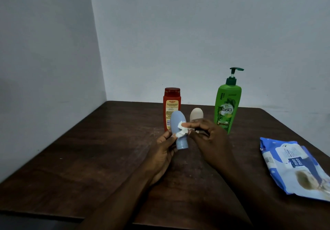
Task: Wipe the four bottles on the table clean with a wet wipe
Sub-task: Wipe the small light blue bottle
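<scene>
My left hand (163, 151) grips a small blue bottle (178, 122) near its lower end, holding it cap-down above the table. My right hand (209, 137) pinches a small white wet wipe (182, 129) and presses it against the blue bottle's side. Behind them a red bottle (171, 103) stands upright. A small beige bottle (196, 114) stands just right of it, partly hidden by my right fingers. A tall green pump bottle (227, 106) stands further right.
The dark wooden table (89, 158) fits into a corner of pale walls. A blue and white pack of wet wipes (292, 167) lies flat near the table's right edge.
</scene>
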### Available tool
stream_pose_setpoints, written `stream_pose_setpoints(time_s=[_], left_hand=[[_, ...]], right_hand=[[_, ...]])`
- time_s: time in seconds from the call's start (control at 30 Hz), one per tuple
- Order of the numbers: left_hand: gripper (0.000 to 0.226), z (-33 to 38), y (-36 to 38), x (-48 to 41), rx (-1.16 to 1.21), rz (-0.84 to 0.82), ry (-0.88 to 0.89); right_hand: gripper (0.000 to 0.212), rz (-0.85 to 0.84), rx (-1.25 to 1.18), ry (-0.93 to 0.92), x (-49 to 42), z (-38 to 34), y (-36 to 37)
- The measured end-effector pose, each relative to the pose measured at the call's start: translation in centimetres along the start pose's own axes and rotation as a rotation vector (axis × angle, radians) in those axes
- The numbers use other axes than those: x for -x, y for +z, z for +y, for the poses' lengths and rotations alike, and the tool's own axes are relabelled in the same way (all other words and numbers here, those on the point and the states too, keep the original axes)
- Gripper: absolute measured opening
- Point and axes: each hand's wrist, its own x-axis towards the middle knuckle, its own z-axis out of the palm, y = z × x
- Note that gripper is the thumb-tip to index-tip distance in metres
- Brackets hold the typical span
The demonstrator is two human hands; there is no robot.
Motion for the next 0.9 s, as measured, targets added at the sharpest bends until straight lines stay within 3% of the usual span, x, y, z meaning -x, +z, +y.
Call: stream_pose_setpoints(time_s=[0.2, 0.53, 0.6, 0.7, 0.9], left_hand=[[0.019, 0.1, 0.0, -0.2, -0.056, 0.044, 0.017], [0.047, 0.2, 0.1, -0.1, 0.052, 0.013, -0.01], [0.046, 0.1, 0.2, 0.0, 0.051, -0.029, -0.009], [0.042, 0.0, 0.3, 0.0, 0.024, -0.062, 0.009], [0.037, -0.7, 0.0, -0.5, -0.046, -0.065, 0.06]], right_hand=[[0.022, -0.047, 0.078, 0.027, 2.8, 1.5, 0.5], [0.027, 0.03, -0.016, 0.048, 1.7, 0.4, 0.3], [0.032, 0.069, -0.05, 0.055, 0.6, 0.1, 0.2], [0.022, 0.109, -0.07, 0.094, -1.6, 0.1, 0.0], [0.02, -0.031, 0.004, 0.07, -5.5, -1.2, -0.8]])
